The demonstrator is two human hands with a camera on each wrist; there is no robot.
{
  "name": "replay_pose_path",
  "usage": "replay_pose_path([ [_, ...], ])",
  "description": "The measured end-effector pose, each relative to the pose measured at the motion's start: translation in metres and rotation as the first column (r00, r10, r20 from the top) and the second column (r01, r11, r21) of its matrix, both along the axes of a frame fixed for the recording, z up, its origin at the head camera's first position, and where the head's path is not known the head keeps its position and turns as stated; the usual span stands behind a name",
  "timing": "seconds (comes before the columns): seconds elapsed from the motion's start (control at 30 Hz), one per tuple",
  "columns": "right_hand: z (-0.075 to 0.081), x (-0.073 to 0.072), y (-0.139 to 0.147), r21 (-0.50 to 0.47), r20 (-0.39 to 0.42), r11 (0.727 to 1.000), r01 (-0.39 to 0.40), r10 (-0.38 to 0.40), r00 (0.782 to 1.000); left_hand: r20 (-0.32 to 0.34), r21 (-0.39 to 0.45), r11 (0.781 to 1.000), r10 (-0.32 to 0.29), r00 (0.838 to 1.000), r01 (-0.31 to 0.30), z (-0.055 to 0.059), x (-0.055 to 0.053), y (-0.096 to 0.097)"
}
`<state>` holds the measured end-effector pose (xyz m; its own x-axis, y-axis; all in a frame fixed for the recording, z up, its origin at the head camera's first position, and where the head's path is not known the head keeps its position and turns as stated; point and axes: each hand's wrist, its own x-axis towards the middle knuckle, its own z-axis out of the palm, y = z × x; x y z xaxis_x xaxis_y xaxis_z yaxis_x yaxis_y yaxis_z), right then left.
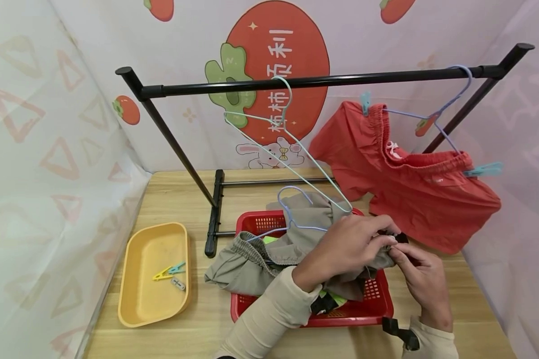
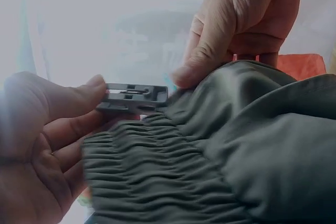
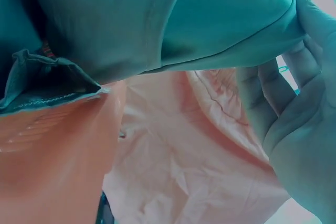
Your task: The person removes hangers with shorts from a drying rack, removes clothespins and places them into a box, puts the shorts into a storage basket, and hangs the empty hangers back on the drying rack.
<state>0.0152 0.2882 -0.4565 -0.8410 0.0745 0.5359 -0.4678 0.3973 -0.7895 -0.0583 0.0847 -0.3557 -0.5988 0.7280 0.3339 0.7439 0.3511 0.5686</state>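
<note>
Grey elastic-waisted pants (image 1: 240, 271) lie bunched over a red basket (image 1: 312, 321), a purple hanger (image 1: 292, 222) at their waistband. My left hand (image 1: 348, 247) reaches across to the waistband's right end. In the left wrist view it pinches a grey clothespin (image 2: 137, 97) between thumb and fingers, right beside the gathered elastic. My right hand (image 1: 424, 279) meets it there, its thumb and fingertips gripping the cloth. From the right wrist, the right hand (image 3: 302, 124) shows at the edge of the fabric, its fingertips partly hidden.
A black rack (image 1: 233, 86) stands behind, with a mint hanger (image 1: 292, 137) on its bar. Red shorts (image 1: 413, 189) hang at the right from another purple hanger, held by blue clothespins (image 1: 484, 169). At left, a yellow tray (image 1: 150, 294) contains a few clothespins (image 1: 163, 273).
</note>
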Motion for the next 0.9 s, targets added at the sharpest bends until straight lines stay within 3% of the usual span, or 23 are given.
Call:
replay_pose_path([
  [0.07,0.000,-0.001,-0.001,-0.006,-0.014,1.000,0.000,0.000,1.000,-0.008,0.032,0.999,0.000,1.000,0.000,0.002,0.000,-0.003],
  [0.3,-0.001,0.000,0.000,0.044,0.054,0.999,0.013,-0.015,0.998,0.029,0.099,0.995,-0.019,0.999,0.016,0.009,0.001,-0.016],
  [0.57,0.000,-0.003,0.000,0.072,0.071,0.997,-0.034,0.029,0.997,0.069,0.189,0.980,-0.074,0.995,0.059,0.011,0.002,-0.041],
  [0.73,0.000,-0.003,-0.002,0.097,0.066,0.995,-0.035,0.028,0.997,0.052,0.247,0.969,-0.029,0.998,0.015,0.015,0.014,-0.064],
  [0.9,-0.001,-0.003,-0.002,0.091,0.071,0.995,-0.035,0.029,0.997,-0.007,0.331,0.944,0.021,1.000,-0.017,0.014,0.026,-0.092],
])
